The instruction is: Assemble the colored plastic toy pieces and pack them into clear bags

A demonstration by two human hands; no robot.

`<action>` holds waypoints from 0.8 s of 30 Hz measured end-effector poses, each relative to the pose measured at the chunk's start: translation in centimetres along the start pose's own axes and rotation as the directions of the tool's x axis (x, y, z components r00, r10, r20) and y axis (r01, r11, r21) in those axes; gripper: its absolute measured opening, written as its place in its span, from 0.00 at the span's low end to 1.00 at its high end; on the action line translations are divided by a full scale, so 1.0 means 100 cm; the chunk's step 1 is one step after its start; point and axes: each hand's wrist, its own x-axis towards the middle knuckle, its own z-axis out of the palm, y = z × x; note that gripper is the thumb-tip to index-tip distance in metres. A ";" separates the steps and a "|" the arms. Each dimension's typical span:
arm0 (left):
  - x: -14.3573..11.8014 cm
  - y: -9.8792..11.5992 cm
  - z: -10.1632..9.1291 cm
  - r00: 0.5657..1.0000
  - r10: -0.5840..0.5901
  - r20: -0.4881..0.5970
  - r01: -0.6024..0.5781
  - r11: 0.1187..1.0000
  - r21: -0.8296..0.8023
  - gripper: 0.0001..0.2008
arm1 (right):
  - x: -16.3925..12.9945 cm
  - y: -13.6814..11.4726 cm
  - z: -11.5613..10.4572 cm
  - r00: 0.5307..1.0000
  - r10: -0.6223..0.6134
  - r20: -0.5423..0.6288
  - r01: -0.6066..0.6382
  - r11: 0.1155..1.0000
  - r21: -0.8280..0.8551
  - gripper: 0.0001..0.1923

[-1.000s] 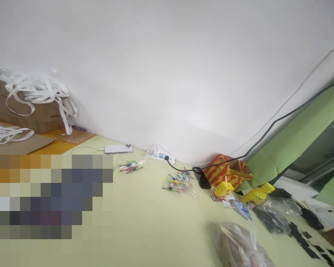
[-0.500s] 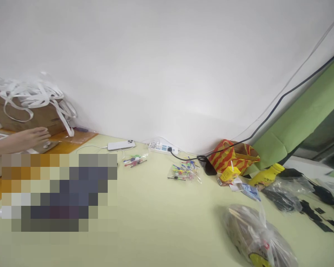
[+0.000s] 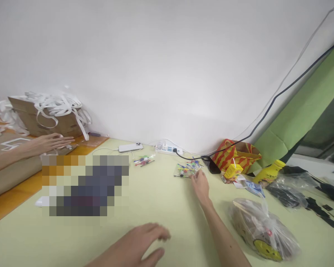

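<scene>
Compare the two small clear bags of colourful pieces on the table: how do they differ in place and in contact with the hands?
The right bag lies at the fingertips of the right hand; the left bag lies apart from both hands. The left bag is close to the white phone; the right bag is close to the power strip and its black cable. The right bag looks wider and fuller. Both are clear, hold bright mixed pieces and lie flat on the table.

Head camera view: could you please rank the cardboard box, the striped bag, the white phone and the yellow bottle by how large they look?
1. cardboard box, largest.
2. striped bag.
3. white phone and yellow bottle look about alike, so I leave them unranked; the bottle also lies nearer the camera.
</scene>
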 end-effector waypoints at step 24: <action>0.191 -0.052 0.049 0.959 0.208 0.191 -0.260 0.917 0.304 0.41 | -0.070 0.038 -0.046 0.971 -0.149 0.186 0.113 0.975 0.192 0.19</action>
